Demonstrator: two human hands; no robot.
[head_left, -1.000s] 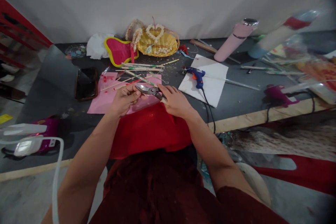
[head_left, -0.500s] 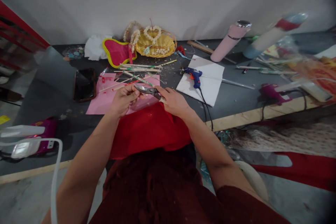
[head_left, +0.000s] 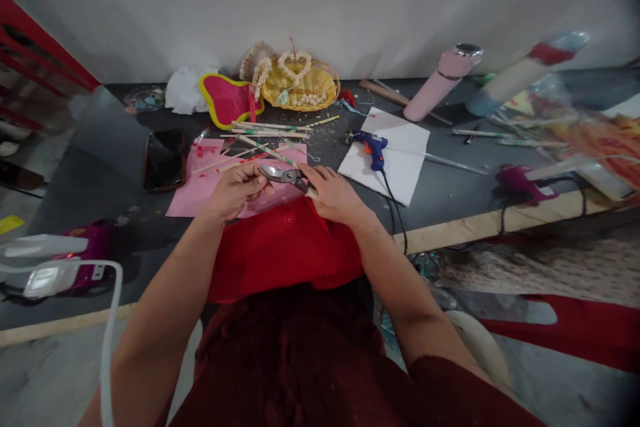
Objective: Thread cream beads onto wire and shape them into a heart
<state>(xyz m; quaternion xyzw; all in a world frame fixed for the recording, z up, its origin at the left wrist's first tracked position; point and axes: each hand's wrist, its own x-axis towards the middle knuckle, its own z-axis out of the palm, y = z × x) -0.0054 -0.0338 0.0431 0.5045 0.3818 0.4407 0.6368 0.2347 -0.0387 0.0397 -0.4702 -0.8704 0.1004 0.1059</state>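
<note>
My right hand (head_left: 336, 195) is wrapped round the handles of pruning shears (head_left: 284, 175), whose metal blades point left. Close to the blade tips, my left hand (head_left: 237, 189) is pinched on something too small to make out. Both hands are above pink paper (head_left: 186, 201) at the table's near side. Several thin sticks (head_left: 273, 131), some with green and red printed wrappers, lie just beyond them. Below the hands a red cloth (head_left: 287, 247) covers my lap.
A blue glue gun (head_left: 371, 147) lies on a white board (head_left: 410, 177), its cord running over the table edge. Behind are a wicker basket (head_left: 270, 97) and a pink bottle (head_left: 440, 87). A phone (head_left: 165, 160) lies left; a purple power strip (head_left: 93, 257) sits nearer.
The view has shifted slightly, so the table things sit a little further right. Both hands keep nearly the same pose around the shears.
</note>
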